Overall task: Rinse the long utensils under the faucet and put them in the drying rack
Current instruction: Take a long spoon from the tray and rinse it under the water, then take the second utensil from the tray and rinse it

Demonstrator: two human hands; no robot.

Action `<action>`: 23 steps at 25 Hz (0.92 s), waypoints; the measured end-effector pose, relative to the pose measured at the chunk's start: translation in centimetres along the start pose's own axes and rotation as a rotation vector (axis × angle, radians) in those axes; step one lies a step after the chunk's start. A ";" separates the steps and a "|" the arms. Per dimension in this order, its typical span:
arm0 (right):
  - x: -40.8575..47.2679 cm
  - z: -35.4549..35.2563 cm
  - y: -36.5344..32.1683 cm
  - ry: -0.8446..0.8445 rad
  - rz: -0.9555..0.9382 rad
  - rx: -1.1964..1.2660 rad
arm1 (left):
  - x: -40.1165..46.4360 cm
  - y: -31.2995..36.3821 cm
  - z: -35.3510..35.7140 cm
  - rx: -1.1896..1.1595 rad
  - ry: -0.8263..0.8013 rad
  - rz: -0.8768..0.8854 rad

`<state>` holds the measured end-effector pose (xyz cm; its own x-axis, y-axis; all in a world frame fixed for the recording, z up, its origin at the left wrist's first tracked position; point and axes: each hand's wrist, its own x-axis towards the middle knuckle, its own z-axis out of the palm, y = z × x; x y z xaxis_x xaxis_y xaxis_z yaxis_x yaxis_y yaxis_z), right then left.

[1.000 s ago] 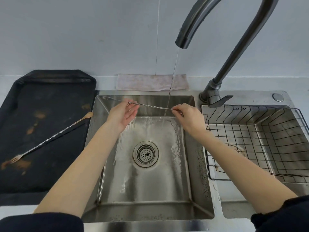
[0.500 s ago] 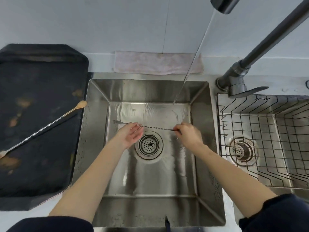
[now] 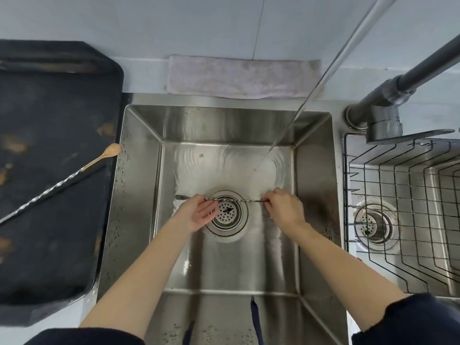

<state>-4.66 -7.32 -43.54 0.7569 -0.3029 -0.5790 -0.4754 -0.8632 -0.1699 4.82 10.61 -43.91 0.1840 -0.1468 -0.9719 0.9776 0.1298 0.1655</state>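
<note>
Steel and a gold-toned bowl make up the long twisted-stem spoon [image 3: 59,181] lying on the black mat [image 3: 49,232] on the counter, well left of the stainless sink basin [image 3: 139,195]. Over the drain, the left hand [image 3: 199,213] cradles, fingers loosely curled, the fork end of a thin twisted-stem steel utensil [image 3: 239,200], while the right hand [image 3: 283,206] pinches its other end. It looks light, stiff and, being wet, likely slippery; the spiral stem should give the surest hold. Rightmost sits the black wire drying rack [image 3: 403,220]
</note>
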 end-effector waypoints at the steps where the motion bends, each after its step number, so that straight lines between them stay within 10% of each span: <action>1: 0.0 0.0 0.0 0.002 0.004 -0.001 | 0.1 0.0 -0.1 0.007 -0.001 -0.004; 10: -1.5 -0.9 -1.1 0.002 -0.003 -0.061 | -1.7 0.3 0.0 0.226 0.031 0.045; 23: -8.1 -5.9 -5.7 0.160 -0.201 -0.060 | -11.1 -0.1 0.5 1.654 0.136 0.755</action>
<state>-5.41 -2.36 -33.21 0.8970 -0.1787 -0.4043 -0.2844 -0.9335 -0.2184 2.69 11.70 -33.04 0.6586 -0.4410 -0.6097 -0.2025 -0.8843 0.4208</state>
